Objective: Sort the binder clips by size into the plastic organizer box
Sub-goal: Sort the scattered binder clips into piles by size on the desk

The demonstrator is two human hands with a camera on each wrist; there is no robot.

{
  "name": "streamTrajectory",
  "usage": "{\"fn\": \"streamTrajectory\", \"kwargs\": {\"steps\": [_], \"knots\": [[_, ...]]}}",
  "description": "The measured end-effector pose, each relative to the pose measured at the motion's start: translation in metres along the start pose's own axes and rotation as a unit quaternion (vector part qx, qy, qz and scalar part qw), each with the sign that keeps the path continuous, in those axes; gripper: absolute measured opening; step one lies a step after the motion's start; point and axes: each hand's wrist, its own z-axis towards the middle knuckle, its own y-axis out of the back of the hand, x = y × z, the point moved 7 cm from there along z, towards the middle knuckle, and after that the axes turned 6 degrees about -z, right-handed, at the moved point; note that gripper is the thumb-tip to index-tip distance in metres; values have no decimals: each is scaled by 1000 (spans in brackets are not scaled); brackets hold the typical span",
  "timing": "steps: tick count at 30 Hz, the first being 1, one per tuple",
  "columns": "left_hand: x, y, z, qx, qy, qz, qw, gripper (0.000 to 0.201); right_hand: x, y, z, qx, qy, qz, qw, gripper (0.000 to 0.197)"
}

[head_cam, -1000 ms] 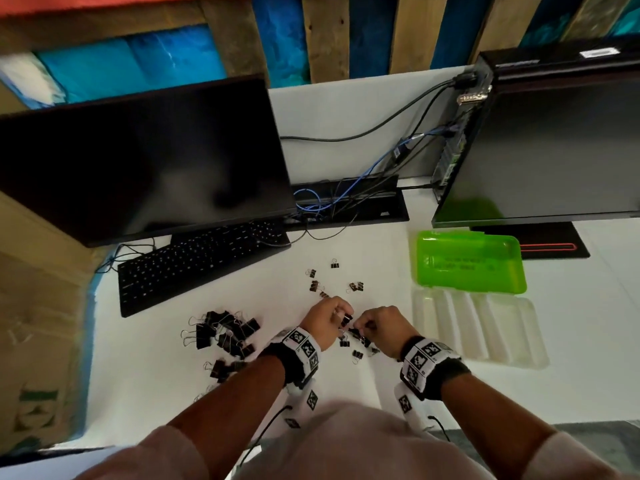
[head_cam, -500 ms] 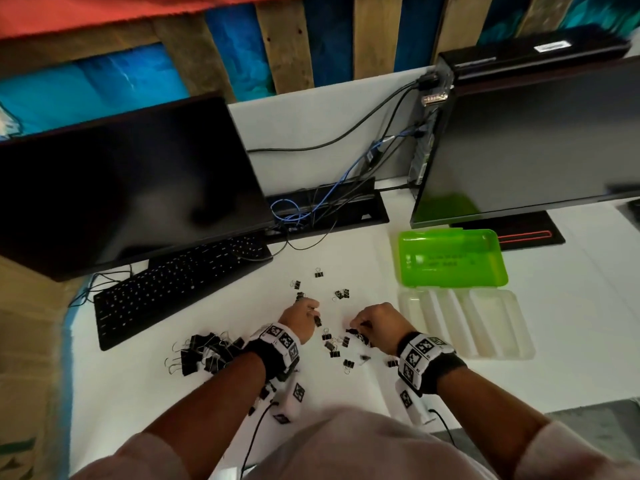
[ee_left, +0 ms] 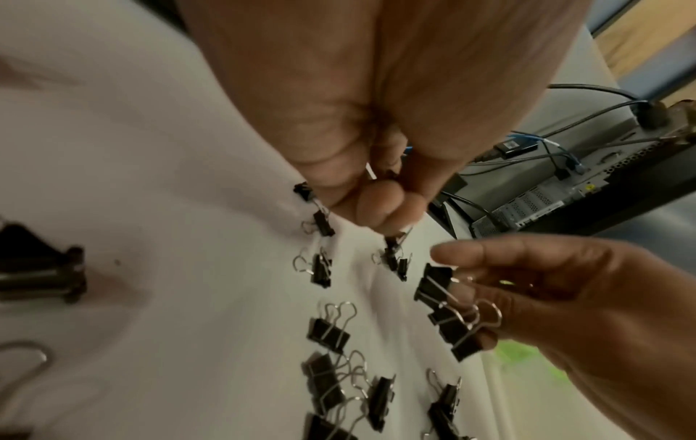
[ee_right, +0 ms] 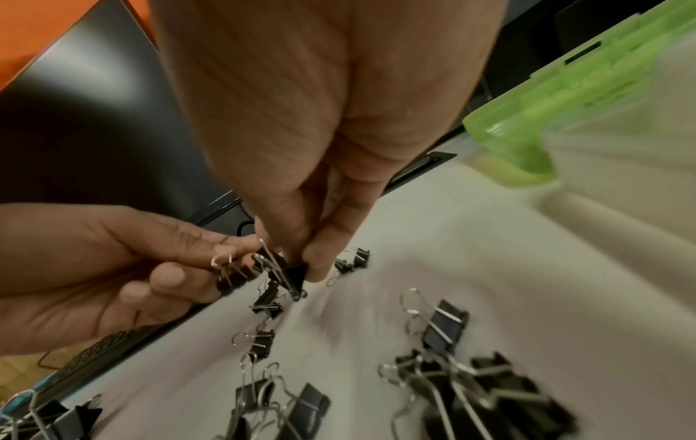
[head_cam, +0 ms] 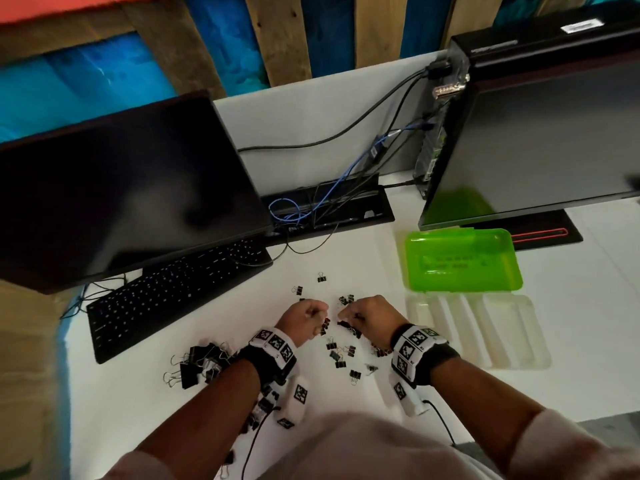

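left hand [head_cam: 304, 318]: in the head view its curled fingers hide what the grip holds.
large clip pile [head_cam: 199, 363]: partly covered by the left wrist band at lower left of centre.
organizer box [head_cam: 478, 332]: compartment contents too faint to tell; smeared by blur in the right wrist view's upper right.
lid label [head_cam: 453, 263]: print too small to read.
right monitor [head_cam: 540, 140]: cut off by the right edge.

My left hand [head_cam: 304, 318] and right hand [head_cam: 369, 315], both curled, meet over small binder clips [head_cam: 337, 355] scattered on the white desk [head_cam: 346, 271]; larger clips [head_cam: 194, 363] lie left (organizer box [head_cam: 476, 332] open, right).
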Motion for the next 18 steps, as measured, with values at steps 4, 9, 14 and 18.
{"fn": "streamTrajectory", "kwargs": {"steps": [4, 9, 14, 18], "knots": [[2, -7, 2, 33, 3, -5, 999, 28, 17, -10, 12, 36, 43, 6, 998, 38], [5, -7, 2, 26, 19, -19, 999, 29, 17, -15, 14, 42, 60, 10, 997, 45], [0, -11, 4, 64, 22, 40, 997, 29, 21, -18, 10, 45, 98, 13, 994, 57], [-1, -8, 8, 47, 19, 26, 998, 25, 13, -14, 13, 31, 77, 4, 997, 30]]}}
